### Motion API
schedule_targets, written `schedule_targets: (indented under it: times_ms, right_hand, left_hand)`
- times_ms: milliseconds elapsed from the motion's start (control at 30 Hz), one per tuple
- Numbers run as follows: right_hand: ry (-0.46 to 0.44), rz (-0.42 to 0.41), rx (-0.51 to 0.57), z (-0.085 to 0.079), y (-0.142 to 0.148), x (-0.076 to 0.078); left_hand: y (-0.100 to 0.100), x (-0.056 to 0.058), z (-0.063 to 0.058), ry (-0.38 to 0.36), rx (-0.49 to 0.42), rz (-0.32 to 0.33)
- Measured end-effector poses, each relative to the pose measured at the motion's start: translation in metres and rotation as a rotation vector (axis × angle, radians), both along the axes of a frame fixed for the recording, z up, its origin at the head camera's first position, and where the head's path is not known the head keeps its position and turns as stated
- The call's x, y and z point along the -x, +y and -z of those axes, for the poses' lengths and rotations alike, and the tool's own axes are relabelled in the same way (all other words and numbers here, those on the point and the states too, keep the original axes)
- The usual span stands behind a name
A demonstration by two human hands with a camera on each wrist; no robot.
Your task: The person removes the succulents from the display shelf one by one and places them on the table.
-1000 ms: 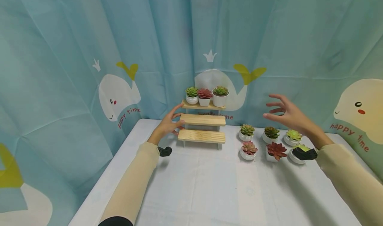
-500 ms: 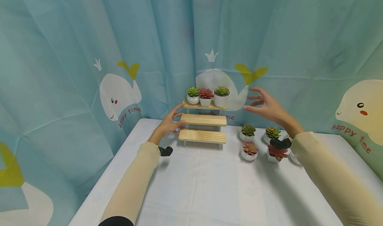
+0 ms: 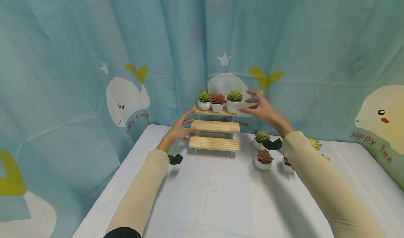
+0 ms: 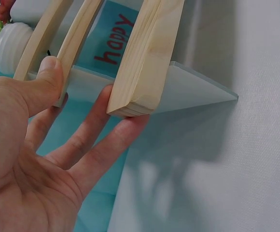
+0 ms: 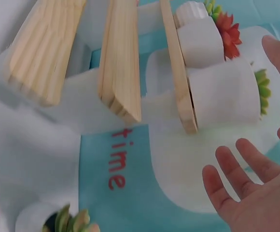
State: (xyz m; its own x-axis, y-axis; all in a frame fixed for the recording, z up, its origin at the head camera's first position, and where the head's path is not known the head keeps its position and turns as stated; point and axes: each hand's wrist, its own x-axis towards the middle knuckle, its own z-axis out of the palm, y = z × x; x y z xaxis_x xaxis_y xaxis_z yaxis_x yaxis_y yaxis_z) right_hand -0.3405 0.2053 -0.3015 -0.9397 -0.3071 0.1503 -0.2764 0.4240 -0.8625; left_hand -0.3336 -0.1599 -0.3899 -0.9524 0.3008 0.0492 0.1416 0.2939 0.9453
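Observation:
A three-tier wooden stand bears three small potted succulents on its top tier. At its left end is my left hand, fingers spread. In the left wrist view the thumb lies against the middle tier and two fingertips touch the end of the front tier. My right hand is beside the largest white pot, which holds a green succulent. Its fingers and thumb are parted, with nothing between them. Left of that pot stand a red succulent and another green succulent.
More potted succulents stand on the white-covered table to the right, among them a reddish one and a green one. My right sleeve partly covers others. A blue whale-print curtain hangs behind the stand.
My right hand has moved left from above the table plants to beside the largest pot on the top tier. The left hand has stayed at the stand.

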Motion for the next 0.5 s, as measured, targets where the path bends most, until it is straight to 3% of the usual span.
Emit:
schedule_targets:
  times_ms: [500]
  right_hand:
    - [-0.050,0.086,0.019,0.013,-0.026,0.019]
  left_hand:
    - [-0.001,-0.001,-0.001,0.005,-0.003,0.012]
